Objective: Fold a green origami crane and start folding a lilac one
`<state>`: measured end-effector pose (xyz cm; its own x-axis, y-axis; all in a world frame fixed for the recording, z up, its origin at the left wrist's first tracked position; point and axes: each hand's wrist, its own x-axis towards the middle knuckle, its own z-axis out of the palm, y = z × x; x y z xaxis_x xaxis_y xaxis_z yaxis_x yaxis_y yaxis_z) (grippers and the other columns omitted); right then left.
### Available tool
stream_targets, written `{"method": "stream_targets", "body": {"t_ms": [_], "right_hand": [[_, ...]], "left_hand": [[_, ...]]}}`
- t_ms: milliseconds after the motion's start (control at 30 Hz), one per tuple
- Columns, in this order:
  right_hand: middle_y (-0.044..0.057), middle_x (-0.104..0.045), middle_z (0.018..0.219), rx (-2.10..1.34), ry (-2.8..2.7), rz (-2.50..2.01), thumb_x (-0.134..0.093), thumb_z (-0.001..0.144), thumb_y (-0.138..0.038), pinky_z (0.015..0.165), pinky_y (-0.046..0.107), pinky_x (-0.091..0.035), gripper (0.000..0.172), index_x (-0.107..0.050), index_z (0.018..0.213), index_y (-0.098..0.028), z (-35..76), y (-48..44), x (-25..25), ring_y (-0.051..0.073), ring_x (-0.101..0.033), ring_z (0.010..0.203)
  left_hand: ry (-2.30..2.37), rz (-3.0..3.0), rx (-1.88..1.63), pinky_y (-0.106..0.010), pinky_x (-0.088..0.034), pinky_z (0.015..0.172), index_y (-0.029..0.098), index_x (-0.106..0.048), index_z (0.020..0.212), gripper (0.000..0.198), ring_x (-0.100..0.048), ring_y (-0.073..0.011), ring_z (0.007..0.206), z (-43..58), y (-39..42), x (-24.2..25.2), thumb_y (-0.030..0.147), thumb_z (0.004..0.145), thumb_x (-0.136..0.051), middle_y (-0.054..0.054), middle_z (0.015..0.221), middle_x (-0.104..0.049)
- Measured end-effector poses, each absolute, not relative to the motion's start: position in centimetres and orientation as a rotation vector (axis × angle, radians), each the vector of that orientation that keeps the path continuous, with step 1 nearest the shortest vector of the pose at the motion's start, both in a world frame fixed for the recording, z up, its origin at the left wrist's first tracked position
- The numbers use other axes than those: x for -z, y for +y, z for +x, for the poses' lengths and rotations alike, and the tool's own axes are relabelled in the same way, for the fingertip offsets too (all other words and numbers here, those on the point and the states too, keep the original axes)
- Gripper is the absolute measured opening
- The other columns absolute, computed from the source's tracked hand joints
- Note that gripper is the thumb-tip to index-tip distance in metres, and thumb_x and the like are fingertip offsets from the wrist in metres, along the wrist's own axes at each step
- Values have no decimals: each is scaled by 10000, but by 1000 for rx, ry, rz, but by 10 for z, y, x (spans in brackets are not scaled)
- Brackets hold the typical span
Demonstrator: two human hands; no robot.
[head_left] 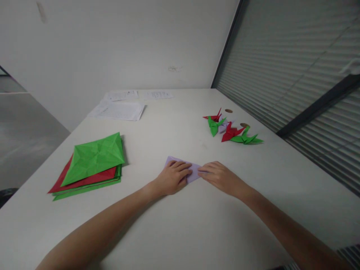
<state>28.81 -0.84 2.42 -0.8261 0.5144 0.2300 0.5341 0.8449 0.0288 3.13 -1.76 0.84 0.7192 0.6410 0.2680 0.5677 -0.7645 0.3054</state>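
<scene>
A folded sheet of lilac origami paper [193, 174] lies on the white table in front of me, partly hidden under my fingers. My left hand [173, 177] rests flat over its left part, fingers stretched out and pressing it down. At the paper's right end, my right hand [219, 176] pinches the tip between thumb and fingers. The exact fold under the hands cannot be made out.
To the left sits a stack of green and red origami paper, topped by a creased green sheet [97, 159]. Several folded paper cranes, among them a red crane [232, 132], stand at the right. Printed papers [120, 110] lie at the back beside the wall. Window blinds [292, 63] border the right side.
</scene>
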Motion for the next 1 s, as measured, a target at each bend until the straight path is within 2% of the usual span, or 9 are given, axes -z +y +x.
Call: {"method": "stream_targets", "body": {"t_ms": [200, 367, 500, 633, 700, 767, 833, 900, 1000], "right_hand": [[98, -723, 1056, 369, -2890, -600, -479, 942, -101, 810, 382, -496, 262, -681, 1103, -139, 284, -5, -20, 209, -634, 914], [94, -724, 964, 340, -2816, -521, -409, 964, -90, 776, 370, -471, 294, -693, 997, -156, 273, 1, -19, 185, -622, 856], [54, -732, 984, 401, -2672, -595, -436, 964, -119, 829, 393, -428, 276, -698, 955, -206, 263, 5, -36, 196, -601, 918], [52, -708, 1128, 352, -2290, -793, -533, 945, -214, 928, 440, -396, 243, -640, 1156, -270, 250, 3, -53, 235, -575, 1055], [112, -665, 1199, 242, -2025, -935, -596, 911, -337, 948, 462, -414, 404, -539, 1301, -251, 243, 1, -55, 270, -571, 1098], [182, -567, 1325, 32, -1806, -1062, -616, 871, -462, 939, 486, -444, 673, -365, 1443, -212, 236, 0, -52, 311, -541, 1175], [203, -478, 1420, -223, -1705, -1080, -624, 836, -523, 936, 494, -464, 829, -240, 1499, -207, 231, -1, -44, 321, -520, 1224], [186, -518, 1395, -531, -1683, -1071, -647, 813, -514, 922, 476, -489, 806, -297, 1476, -217, 230, 1, -36, 299, -567, 1185], [131, -689, 1144, -938, -1578, -1083, -684, 785, -475, 839, 409, -540, 535, -582, 1229, -196, 232, 5, -27, 243, -672, 980]], "left_hand": [[1027, 2729, -483, -491, -332, 1093, 189, -588, 1232, 405, -485, -286, 1306, 31, -20, -12, 451, 935, -505, -114, 1395, -554], [1068, 2763, -492, -456, -371, 1072, 161, -608, 1192, 348, -507, -282, 1284, 31, -17, -13, 376, 926, -545, -133, 1359, -579], [1141, 2808, -456, -379, -467, 878, 171, -680, 1065, 213, -646, -249, 1017, 27, -10, -19, 218, 932, -521, -119, 1078, -711], [1245, 2682, -645, -336, -469, 771, 166, -687, 1112, 297, -658, -201, 776, 19, -4, -27, 194, 957, -435, -111, 883, -730], [1332, 2415, -853, -288, -452, 693, 165, -704, 1104, 320, -609, -164, 649, 16, -1, -33, 274, 964, -439, -72, 773, -713], [1333, 2011, -1007, -244, -411, 604, 141, -745, 924, 381, -542, -135, 574, 16, 0, -40, 414, 942, -479, -20, 649, -643], [1210, 1602, -1131, -240, -407, 591, 125, -731, 769, 433, -531, -134, 592, 19, 1, -46, 521, 858, -580, -13, 633, -619], [1071, 1294, -1168, -262, -440, 639, 126, -728, 769, 422, -560, -152, 656, 23, 1, -49, 546, 757, -689, -26, 690, -653], [972, 1043, -1108, -283, -457, 675, 118, -737, 813, 434, -589, -173, 706, 29, 0, -47, 521, 657, -782, -62, 760, -695]]}}
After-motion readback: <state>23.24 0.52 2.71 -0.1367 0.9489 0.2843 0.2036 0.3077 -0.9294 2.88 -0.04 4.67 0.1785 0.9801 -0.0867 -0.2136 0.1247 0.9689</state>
